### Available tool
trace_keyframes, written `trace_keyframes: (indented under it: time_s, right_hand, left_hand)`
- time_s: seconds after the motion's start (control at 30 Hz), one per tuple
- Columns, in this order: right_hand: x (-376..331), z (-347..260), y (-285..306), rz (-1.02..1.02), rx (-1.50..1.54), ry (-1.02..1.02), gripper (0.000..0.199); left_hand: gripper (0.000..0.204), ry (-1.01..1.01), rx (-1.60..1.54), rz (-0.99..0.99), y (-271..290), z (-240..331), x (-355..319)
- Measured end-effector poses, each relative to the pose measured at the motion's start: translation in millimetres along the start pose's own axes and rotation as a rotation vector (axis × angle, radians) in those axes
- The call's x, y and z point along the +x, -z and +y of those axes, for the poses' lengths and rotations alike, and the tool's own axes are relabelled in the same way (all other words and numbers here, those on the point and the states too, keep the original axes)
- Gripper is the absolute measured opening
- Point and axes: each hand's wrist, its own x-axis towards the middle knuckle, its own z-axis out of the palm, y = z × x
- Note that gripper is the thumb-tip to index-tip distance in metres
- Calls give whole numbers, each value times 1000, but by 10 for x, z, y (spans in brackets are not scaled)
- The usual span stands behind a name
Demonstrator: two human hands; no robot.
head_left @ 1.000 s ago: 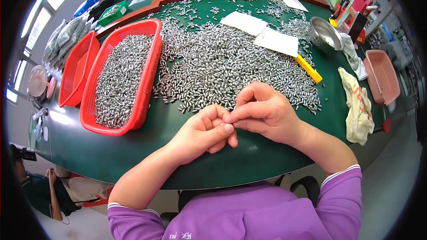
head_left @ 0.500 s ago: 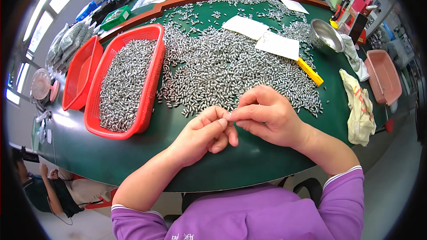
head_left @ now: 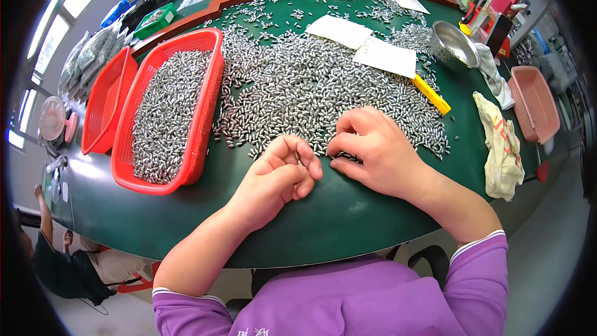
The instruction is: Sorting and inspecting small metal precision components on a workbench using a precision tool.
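Observation:
A wide heap of small silver oval metal pieces [head_left: 298,87] covers the middle of the green table. My left hand [head_left: 277,177] is raised just in front of the heap's near edge, its fingers curled in with the thumb across them. A small silver metal piece [head_left: 298,158] shows among those fingers. To its right, my right hand [head_left: 376,152] is bent over the near edge of the heap. Its thumb and index finger are drawn close together, fingertips down at the pieces; whatever lies between them is hidden. The two hands are apart.
On the left stand a red basket [head_left: 212,87] full of the same pieces and another red basket [head_left: 102,112]. White papers [head_left: 385,57] and a yellow tool [head_left: 430,94] lie over the heap. A metal bowl [head_left: 457,43], a cloth [head_left: 497,149] and a pink basket [head_left: 536,102] are at right.
My hands, whose fingertips met before, have separated. The right hand has moved up to the heap's edge; the left has curled and shifted slightly left. The view has shifted a little.

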Motion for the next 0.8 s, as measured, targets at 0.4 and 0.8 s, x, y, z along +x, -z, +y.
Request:
trace_keyframes:
  time_s: [0.4,0.8]
  right_hand:
    - [4,-11,-35,-28,21,22,15]
    - [27,-9,-44,-66,159,27,14]
  left_hand:
    - [8,42,25,50,33,21,-20]
    - [7,37,58,70,29,29,-2]
